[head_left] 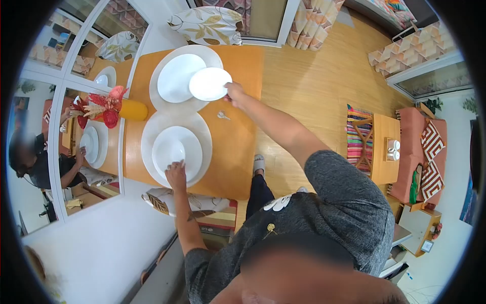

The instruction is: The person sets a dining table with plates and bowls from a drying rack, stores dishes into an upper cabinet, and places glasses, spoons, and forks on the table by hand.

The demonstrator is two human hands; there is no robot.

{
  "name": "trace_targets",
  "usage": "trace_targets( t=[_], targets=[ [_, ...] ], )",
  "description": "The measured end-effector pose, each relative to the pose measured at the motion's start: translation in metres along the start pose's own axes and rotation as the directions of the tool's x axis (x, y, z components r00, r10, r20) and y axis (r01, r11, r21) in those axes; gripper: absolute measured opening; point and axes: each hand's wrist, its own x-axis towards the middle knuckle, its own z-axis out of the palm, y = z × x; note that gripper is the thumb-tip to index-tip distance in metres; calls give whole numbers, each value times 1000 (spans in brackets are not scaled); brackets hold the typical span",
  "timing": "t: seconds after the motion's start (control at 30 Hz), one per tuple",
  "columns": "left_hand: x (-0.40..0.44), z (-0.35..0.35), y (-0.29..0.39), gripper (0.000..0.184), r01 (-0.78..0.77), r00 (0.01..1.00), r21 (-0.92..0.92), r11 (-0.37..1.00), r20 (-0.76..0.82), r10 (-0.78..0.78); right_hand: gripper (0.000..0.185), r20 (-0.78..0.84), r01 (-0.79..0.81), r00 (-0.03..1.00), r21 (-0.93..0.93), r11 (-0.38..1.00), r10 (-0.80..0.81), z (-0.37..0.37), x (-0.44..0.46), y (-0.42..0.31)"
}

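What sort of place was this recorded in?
Probably the dining area of a home: a wooden table with plates and a yellow vase, and across the room a sofa with patterned cushions.

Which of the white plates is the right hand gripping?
The small plate at the far setting, overlapping the large plate there in this view. The right hand grips its rim; the left hand is at the nearer stack.

yellow vase (134,110), red flowers (110,119), salmon sofa (409,129), striped rug (353,148)
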Motion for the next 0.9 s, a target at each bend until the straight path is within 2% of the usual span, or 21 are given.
trace_targets(
  t=[0.07,0.17,0.2,0.23,0.3,0.4,0.53,0.6,0.63,0.67,0.7,0.73,0.77,0.8,0.83,0.9],
  targets=[
    [-2,4,-2,24,-25,1000,-69,997,8,25,32,10,54,999,-16,998,-53,42,32,1],
    [-3,6,-4,26,-30,1000,-134,990,5,31,37,-47,43,998,-14,999,-43,90,62,4],
    [-3,7,-4,26,-25,1000,-133,991,7,26,46,-48,48,998,-35,998,-49,100,69,4],
    [-2,7,-4,28,-19,1000,-154,988,8,21,46,-44,46,998,-38,998,-48,110,76,5],
    [-1,9,-7,31,-10,1000,-173,985,9,12,57,-135,70,987,-110,991,-84,128,88,8],
    [0,9,-9,39,-15,999,-197,980,45,24,63,-101,113,986,-155,982,-129,143,103,11],
    [-1,13,-12,38,-28,998,-204,979,47,38,63,-100,107,987,-144,984,-122,154,119,15],
    [-2,13,-12,37,0,996,-259,966,81,21,64,16,109,994,-233,966,-108,150,123,18],
    [0,7,-8,37,-6,996,-262,965,86,30,64,7,105,994,-229,968,-106,150,131,29],
    [2,-1,-3,39,-5,998,-245,970,67,22,63,-68,246,951,-427,870,-302,150,137,40],
    [5,-9,2,43,-6,999,-230,973,45,17,62,-100,337,863,-616,712,-495,145,133,39],
    [9,-17,8,43,-25,998,-239,971,46,37,55,-31,370,893,-516,772,-449,132,126,38],
    [13,-25,15,48,16,999,-278,961,32,-7,55,-59,366,887,-514,776,-458,112,116,38],
    [18,-33,22,53,45,999,-319,947,21,-40,51,62,415,899,-439,797,-434,87,79,26],
    [23,-39,31,53,-4,1000,-335,942,16,10,47,176,459,888,-358,813,-424,57,45,18],
    [42,-49,57,52,-40,995,-439,898,-102,-5,37,285,613,788,-441,655,-546,-20,5,27]
  ],
)
